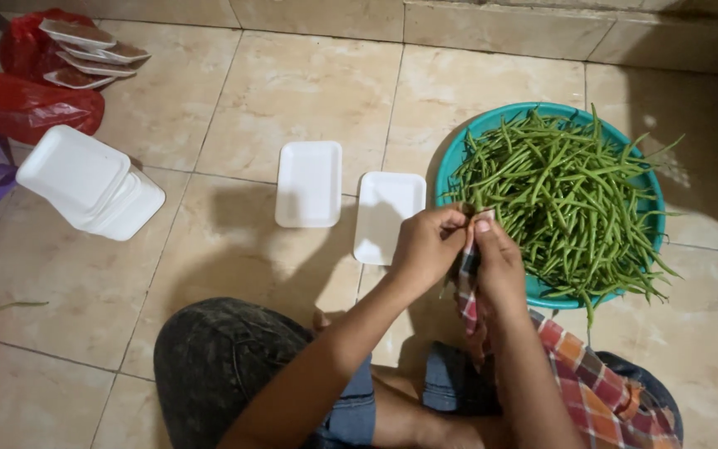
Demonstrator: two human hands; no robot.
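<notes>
Green beans (565, 199) fill a teal basin (459, 158) on the tiled floor (292, 83), to the right in the head view, and we sit cross-legged just near of it so the heap lies within easy reach of both arms. Our left hand (425, 249) and right hand (496, 262) meet at the basin's near-left rim, fingers curled and pressed close together, pinching what looks like one or a few beans between them; a bean tip pokes up above the left fingers. We judge they are held there, over the rim, so that anything dropped falls back among the heap.

Two white foam trays (309, 183) lie side by side and bare on the floor just left of the basin, open side up, near enough for the left hand to reach. Further left a stack of the same trays (89, 183) lies tipped on its side, and at the far left more trays, these with something dark in them, rest on a red plastic bag (18, 104). A single bean (12, 308) lies apart on the near-left tiles.

How many beans we hold is hidden by our own fingers. A checked cloth (608, 382) drapes over our right forearm and knee, covering part of the wrist. The tray contents at far left are too small to make out, and a purple thing at the left edge is cut off.
</notes>
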